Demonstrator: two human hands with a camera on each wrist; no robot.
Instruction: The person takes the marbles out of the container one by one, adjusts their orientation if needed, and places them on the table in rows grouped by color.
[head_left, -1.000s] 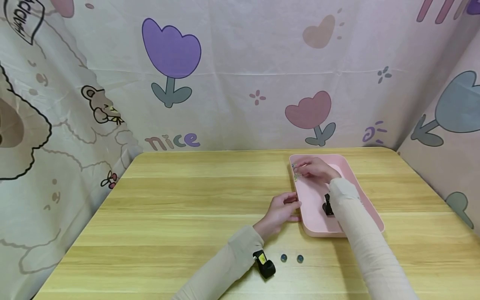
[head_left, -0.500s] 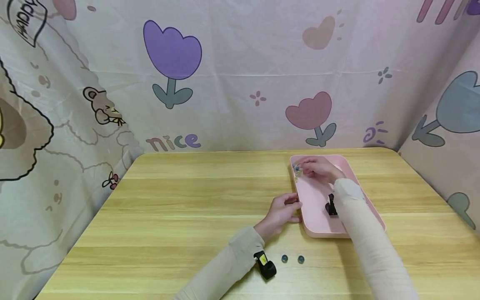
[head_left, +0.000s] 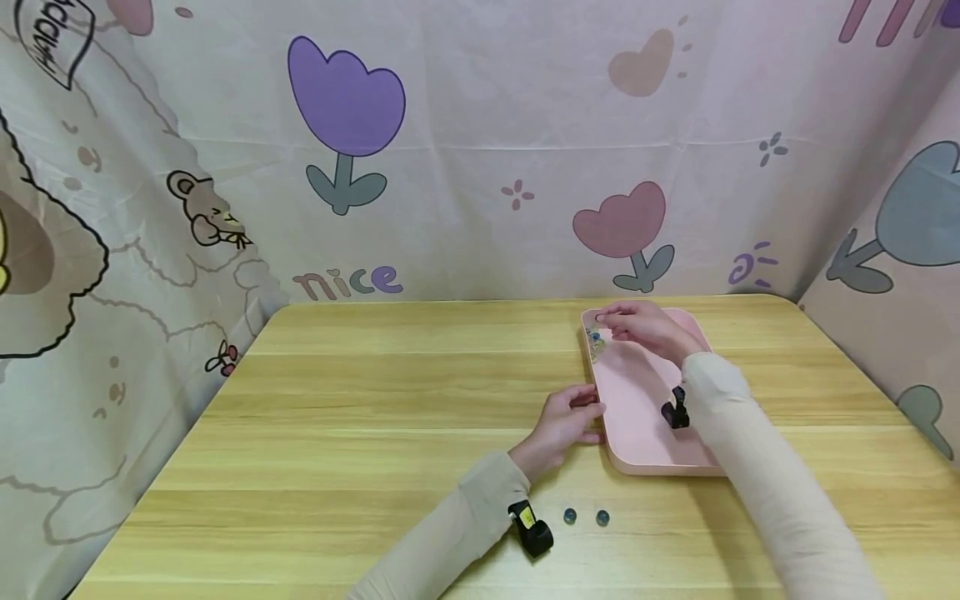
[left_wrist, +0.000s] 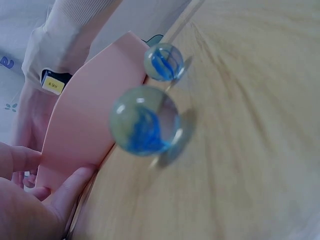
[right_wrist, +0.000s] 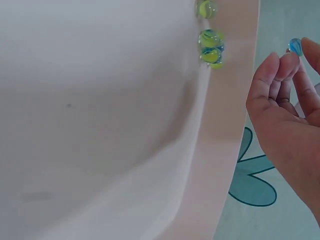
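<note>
My right hand [head_left: 647, 327] is raised over the far left corner of the pink tray [head_left: 648, 429]. Between its thumb and fingertips it pinches a clear blue marble [right_wrist: 296, 47], plain in the right wrist view. Several green-and-blue marbles [right_wrist: 211, 47] lie inside the tray along its wall, apart from this hand. My left hand [head_left: 558, 423] holds the tray's left side, the thumb low on the outer wall and the fingers at the rim. Two more clear marbles with blue swirls, a nearer one [left_wrist: 144, 121] and a farther one [left_wrist: 163, 62], rest on the table.
The wooden table [head_left: 375, 400] reaches back to a patterned cloth [head_left: 465, 225] hung behind it. Black wrist cameras sit on both sleeves; the left one [head_left: 531, 533] is close beside the loose marbles in front of the tray.
My right hand has lifted from the marbles at the tray's left wall and shifted slightly right and back, uncovering them. The left hand and the two table marbles stay put.
</note>
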